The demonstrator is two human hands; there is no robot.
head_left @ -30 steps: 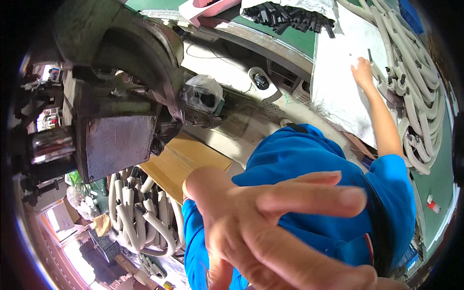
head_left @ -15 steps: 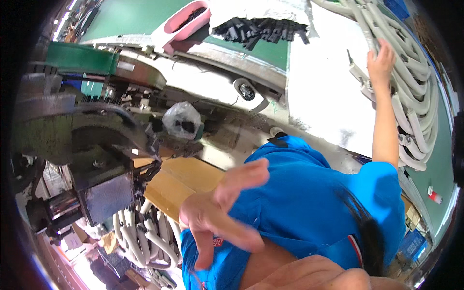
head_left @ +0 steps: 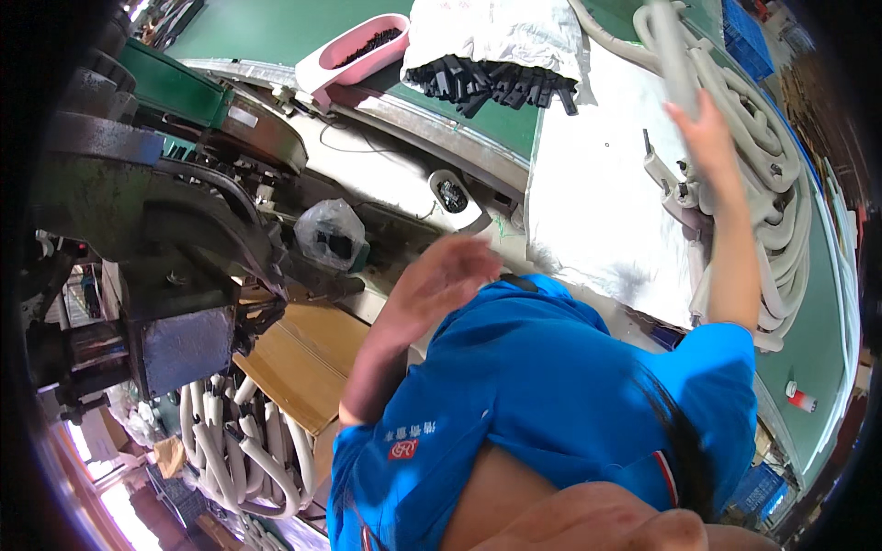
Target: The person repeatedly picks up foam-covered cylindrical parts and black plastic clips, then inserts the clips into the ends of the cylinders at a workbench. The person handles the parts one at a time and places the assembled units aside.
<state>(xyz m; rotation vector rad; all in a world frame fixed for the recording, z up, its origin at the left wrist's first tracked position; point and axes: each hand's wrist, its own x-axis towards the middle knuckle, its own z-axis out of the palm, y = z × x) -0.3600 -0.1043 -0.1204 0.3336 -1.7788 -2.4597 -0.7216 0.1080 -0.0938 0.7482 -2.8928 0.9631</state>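
Note:
My right hand (head_left: 712,147) reaches over the far right of the table and grips a light grey foam-covered tube (head_left: 675,60), blurred by motion. Below that hand lie more grey tubes (head_left: 776,216), bent into loops and piled along the table, some with black end pieces (head_left: 682,190). My left hand (head_left: 450,271) hovers in front of my blue shirt, slightly smeared, its fingers loosely stretched with nothing visible in them. Nothing touches it; the nearest item is a small white oval dish (head_left: 455,200) with dark bits.
A white sack (head_left: 496,37) spills black strips (head_left: 491,83) on the green table, beside a pink scoop (head_left: 367,50) of small black parts. White sheeting (head_left: 606,174) covers part of the table. Left stand a dark machine (head_left: 184,266), a cardboard box (head_left: 308,358) and more tubes (head_left: 248,450).
My right hand has taken hold of a tube and lifted it from the pile. My left hand has swung up and away from my chest, its fingers less spread than before.

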